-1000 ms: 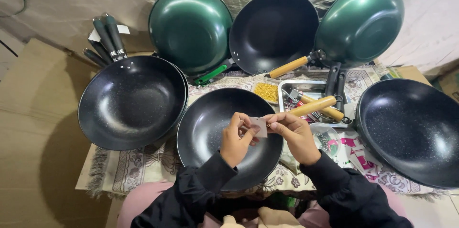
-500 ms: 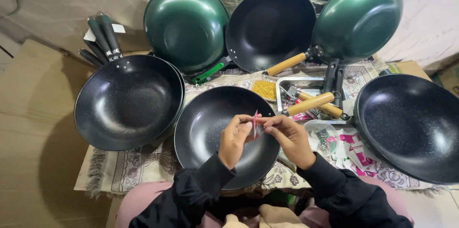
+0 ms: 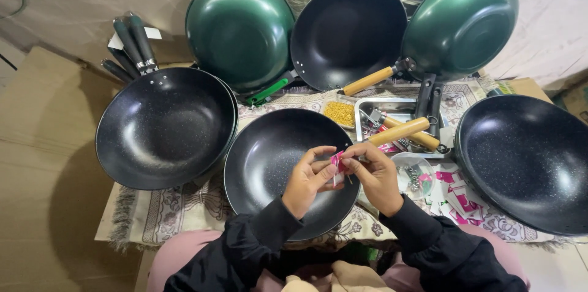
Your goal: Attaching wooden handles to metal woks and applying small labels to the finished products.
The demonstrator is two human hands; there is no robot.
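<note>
My left hand (image 3: 309, 180) and my right hand (image 3: 375, 174) meet over a black speckled pan (image 3: 269, 157) with a wooden handle (image 3: 398, 131). Between their fingertips both hands pinch a small pink and white paper tag (image 3: 337, 166). The pan rests on a patterned cloth (image 3: 165, 209) right in front of me. Black sleeves cover both my forearms.
A larger black pan (image 3: 162, 127) lies at the left, another black pan (image 3: 527, 160) at the right. Two green pans (image 3: 239, 29) (image 3: 462, 19) and a black pan (image 3: 349, 32) lean against the back wall. A metal tray (image 3: 392, 108), a small bowl of screws (image 3: 411, 172) and loose pink tags (image 3: 453, 191) sit right of centre.
The paper piece between my fingers has turned from a flat white face to a folded, edge-on pink one. Both hands have stayed over the pan.
</note>
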